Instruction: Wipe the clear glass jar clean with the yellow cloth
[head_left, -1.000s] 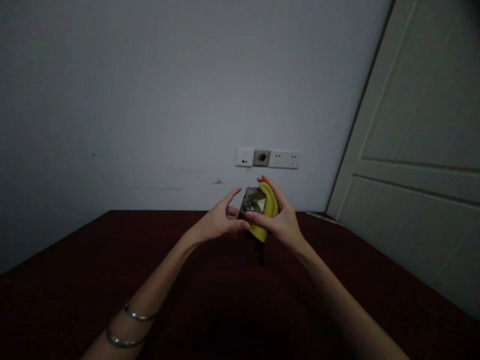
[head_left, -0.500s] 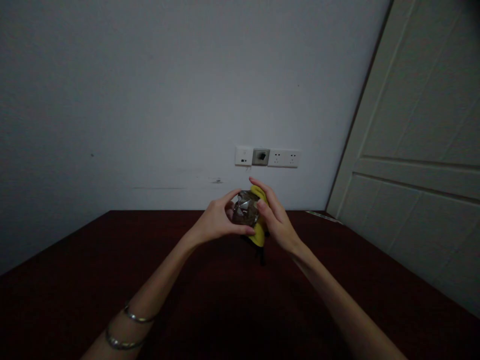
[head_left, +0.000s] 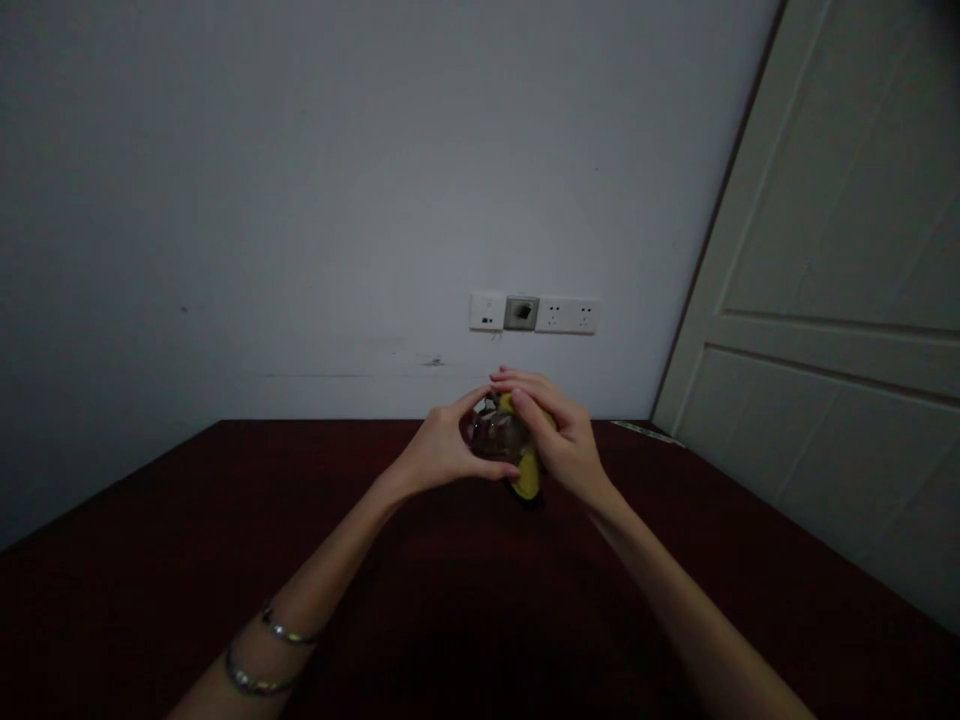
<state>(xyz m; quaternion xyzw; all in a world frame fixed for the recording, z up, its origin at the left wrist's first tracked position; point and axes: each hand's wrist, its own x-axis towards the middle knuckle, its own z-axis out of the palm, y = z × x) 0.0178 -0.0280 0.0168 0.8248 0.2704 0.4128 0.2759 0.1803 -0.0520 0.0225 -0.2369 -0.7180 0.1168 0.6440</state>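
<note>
My left hand (head_left: pixel 442 445) is wrapped round a faceted clear glass piece (head_left: pixel 496 432), thumb below and fingers above; its exact kind is hard to make out in the dim light. From the right, my right hand (head_left: pixel 559 430) grips a yellow cloth (head_left: pixel 529 475) with a dark edge and presses it against the glass. Part of the cloth is hidden under the right fingers and palm. Both hands hold the glass and cloth above the dark red table.
A dark red table (head_left: pixel 337 540) stretches to the white wall (head_left: pixel 337 200). Sockets and switch plates (head_left: pixel 555 315) sit on the wall behind my hands. A pale panelled door (head_left: pixel 847 300) stands at the right, with a flat strip (head_left: pixel 649 432) near its foot.
My right hand has curled further over the cloth and glass, moving slightly down and right. The glass has turned and lowered a little in my left hand, and the cloth's hanging part has shifted.
</note>
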